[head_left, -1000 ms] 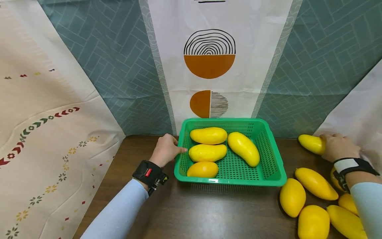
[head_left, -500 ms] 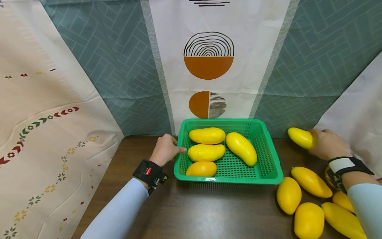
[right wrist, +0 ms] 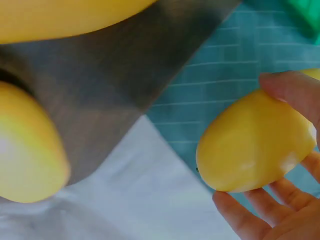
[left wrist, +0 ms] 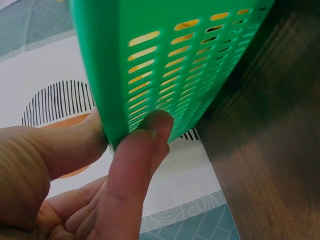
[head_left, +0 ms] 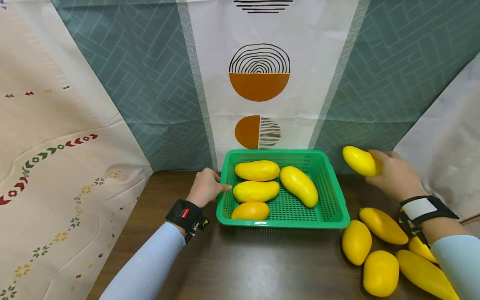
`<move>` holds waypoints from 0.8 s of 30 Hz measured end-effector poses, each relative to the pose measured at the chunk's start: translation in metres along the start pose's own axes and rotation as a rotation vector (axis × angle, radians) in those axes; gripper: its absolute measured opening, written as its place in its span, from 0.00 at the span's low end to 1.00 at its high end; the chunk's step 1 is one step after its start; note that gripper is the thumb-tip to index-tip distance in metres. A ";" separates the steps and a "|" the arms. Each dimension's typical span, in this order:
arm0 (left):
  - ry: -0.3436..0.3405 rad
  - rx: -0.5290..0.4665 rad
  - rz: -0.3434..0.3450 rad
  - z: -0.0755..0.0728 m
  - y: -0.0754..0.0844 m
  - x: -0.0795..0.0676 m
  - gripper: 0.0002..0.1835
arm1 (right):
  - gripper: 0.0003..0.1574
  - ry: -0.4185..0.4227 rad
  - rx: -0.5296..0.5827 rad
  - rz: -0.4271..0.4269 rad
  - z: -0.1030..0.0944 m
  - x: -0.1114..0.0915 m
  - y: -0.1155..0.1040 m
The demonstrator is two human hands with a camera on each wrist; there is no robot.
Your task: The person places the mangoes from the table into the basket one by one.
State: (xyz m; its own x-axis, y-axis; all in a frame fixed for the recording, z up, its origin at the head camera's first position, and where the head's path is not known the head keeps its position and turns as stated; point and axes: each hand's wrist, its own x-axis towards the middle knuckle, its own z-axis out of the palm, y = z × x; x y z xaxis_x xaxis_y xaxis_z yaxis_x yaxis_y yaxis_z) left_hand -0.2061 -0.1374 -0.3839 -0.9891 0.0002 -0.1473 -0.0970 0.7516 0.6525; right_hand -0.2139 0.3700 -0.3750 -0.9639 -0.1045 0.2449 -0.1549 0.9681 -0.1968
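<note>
A green perforated plastic basket (head_left: pixel 285 224) stands on the table against the back wall, with several long yellow mangoes (head_left: pixel 256 191) lying in its left and middle parts. My left hand (head_left: pixel 205 187) pinches the basket's left rim, thumb over the inside and fingers against the outer wall, as the left wrist view shows up close. To the right of the basket my right hand (head_left: pixel 399 177) holds another yellow mango (head_left: pixel 359 161) up above the table. In the right wrist view the thumb lies on one side of this mango (right wrist: pixel 255 142) and the fingers on the other.
More yellow mangoes (head_left: pixel 381 273) lie loose on the dark wooden table (head_left: pixel 285 262) at the front right, below the right forearm. Patterned cloth (head_left: pixel 168 104) hangs behind the basket, and pale cloth (head_left: pixel 63 200) lines the left side.
My right hand has lifted the mango off the table at the far right and carried it up and left toward the basket. The left hand keeps its hold on the rim.
</note>
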 end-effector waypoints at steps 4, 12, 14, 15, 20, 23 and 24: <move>-0.005 -0.003 0.002 0.000 0.000 0.001 0.15 | 0.49 0.018 0.002 -0.011 -0.007 0.001 -0.021; -0.020 0.025 -0.007 -0.001 0.002 0.000 0.15 | 0.51 0.040 0.018 -0.068 -0.015 0.003 -0.072; -0.024 0.029 -0.006 -0.001 0.002 0.000 0.15 | 0.51 0.030 0.023 -0.073 -0.017 0.003 -0.085; -0.027 0.031 -0.003 -0.001 0.003 0.000 0.15 | 0.51 0.019 0.028 -0.075 -0.017 0.003 -0.092; -0.056 0.045 0.002 -0.004 0.005 -0.001 0.13 | 0.52 -0.068 0.033 -0.104 -0.017 0.001 -0.125; -0.082 0.055 -0.003 -0.007 0.008 -0.001 0.12 | 0.52 -0.118 0.022 -0.131 -0.015 -0.001 -0.141; -0.088 0.055 -0.004 -0.008 0.009 -0.001 0.12 | 0.51 -0.137 0.020 -0.139 -0.014 -0.001 -0.145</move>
State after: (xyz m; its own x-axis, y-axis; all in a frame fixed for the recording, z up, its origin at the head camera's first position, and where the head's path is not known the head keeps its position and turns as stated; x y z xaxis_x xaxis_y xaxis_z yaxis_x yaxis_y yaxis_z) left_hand -0.2067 -0.1359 -0.3724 -0.9750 0.0527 -0.2160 -0.0927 0.7865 0.6105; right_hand -0.1870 0.2328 -0.3334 -0.9531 -0.2686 0.1395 -0.2919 0.9375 -0.1895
